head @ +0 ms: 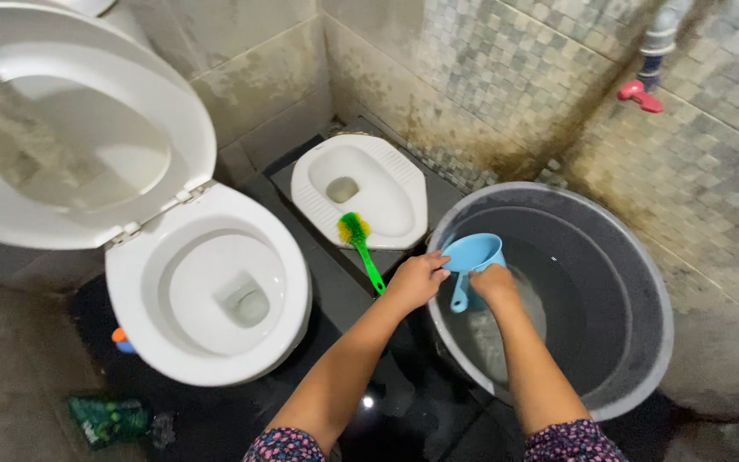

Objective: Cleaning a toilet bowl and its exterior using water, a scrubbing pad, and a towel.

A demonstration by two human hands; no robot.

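Both hands busy at the grey tub [643, 376].
Right hand [491, 282] grips the blue dipper [472, 255] inside; left hand [416, 281], fingers closed, holds the green brush [361, 244] pointing eleven o'clock.

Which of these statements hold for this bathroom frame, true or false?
1. The right hand holds a blue scoop over the grey tub. True.
2. The left hand grips a red brush. False: the brush is green, with yellow and green bristles.
3. The sitting toilet has its lid raised. True.
4. The brush head rests on the squat toilet. True.
5. The grey tub is dry. False: water shows inside it.
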